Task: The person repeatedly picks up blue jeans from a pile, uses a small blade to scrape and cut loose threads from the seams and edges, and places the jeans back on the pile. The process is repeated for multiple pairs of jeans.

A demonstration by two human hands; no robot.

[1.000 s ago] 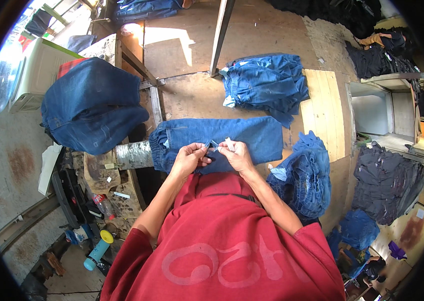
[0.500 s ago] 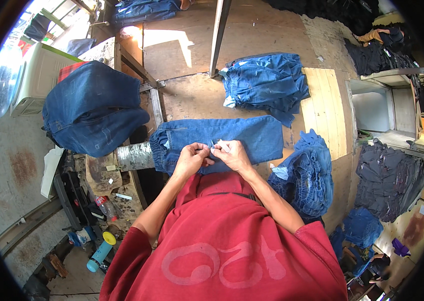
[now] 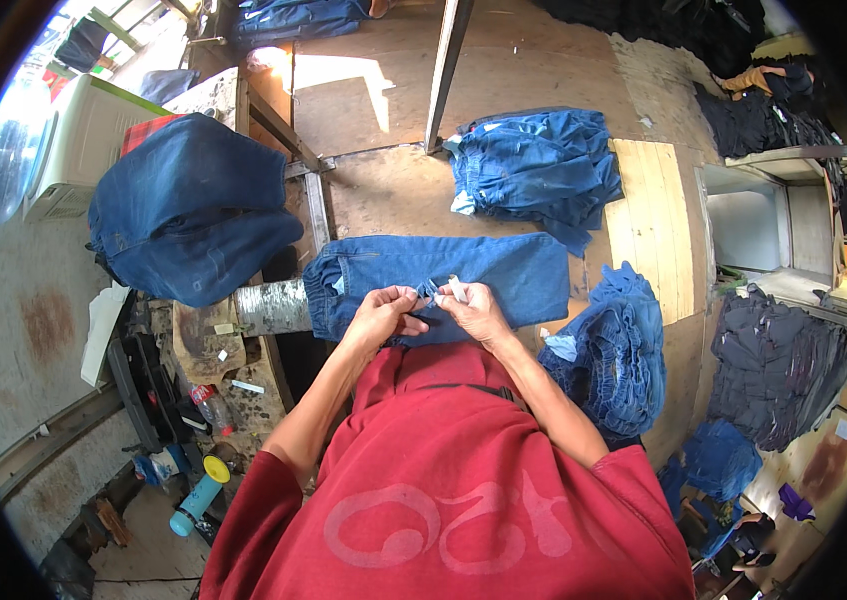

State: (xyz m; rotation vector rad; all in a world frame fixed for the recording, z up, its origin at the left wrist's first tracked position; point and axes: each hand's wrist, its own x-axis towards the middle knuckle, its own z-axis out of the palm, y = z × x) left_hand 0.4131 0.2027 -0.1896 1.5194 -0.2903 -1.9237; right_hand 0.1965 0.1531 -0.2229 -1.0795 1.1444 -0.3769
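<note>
A folded pair of blue jeans (image 3: 518,268) with a gathered elastic waist lies flat across the work surface in front of me. Over its near edge, my left hand (image 3: 380,314) pinches a small blue denim scrap (image 3: 427,287) between thumb and fingers. Close beside it, my right hand (image 3: 477,316) is closed in a pinch at the scrap's other side. A small pale piece (image 3: 457,288) pokes up from the right fingers; I cannot make out what it is. Both fingertips nearly meet, partly hiding the scrap.
More jeans lie in a pile (image 3: 538,165) beyond, and a gathered stack (image 3: 615,350) sits at my right. Dark denim (image 3: 188,210) is heaped at the left beside a metallic-wrapped arm (image 3: 273,309). An upright post (image 3: 449,70) rises ahead. Dark garments (image 3: 778,365) are stacked far right.
The blue scrap between my fingertips shows more now, lifted and turned up. My right hand has shifted slightly right. The whole view has moved a little.
</note>
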